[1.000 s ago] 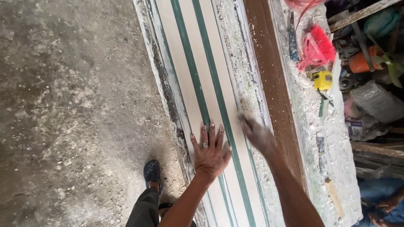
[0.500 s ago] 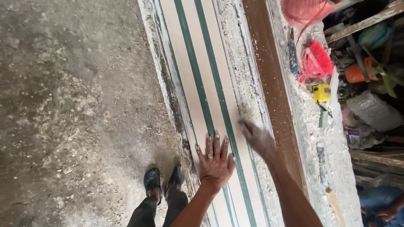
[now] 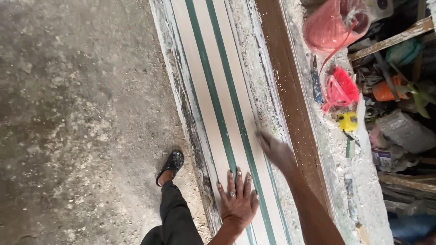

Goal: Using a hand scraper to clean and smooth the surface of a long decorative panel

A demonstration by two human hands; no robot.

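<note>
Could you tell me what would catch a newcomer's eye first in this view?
Most likely the long pale board with two green stripes, running up the middle of the dusty bench. The left hand lies flat on it near the bottom, and the blurred right hand is beside it at the board's right edge. At upper right, a red bag and a small yellow tape measure stand out among clutter.

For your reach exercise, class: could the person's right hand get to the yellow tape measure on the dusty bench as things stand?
Probably yes. The right hand is over the striped board, and only the brown plank lies between it and the yellow tape measure. Nothing tall stands in the way.
</note>
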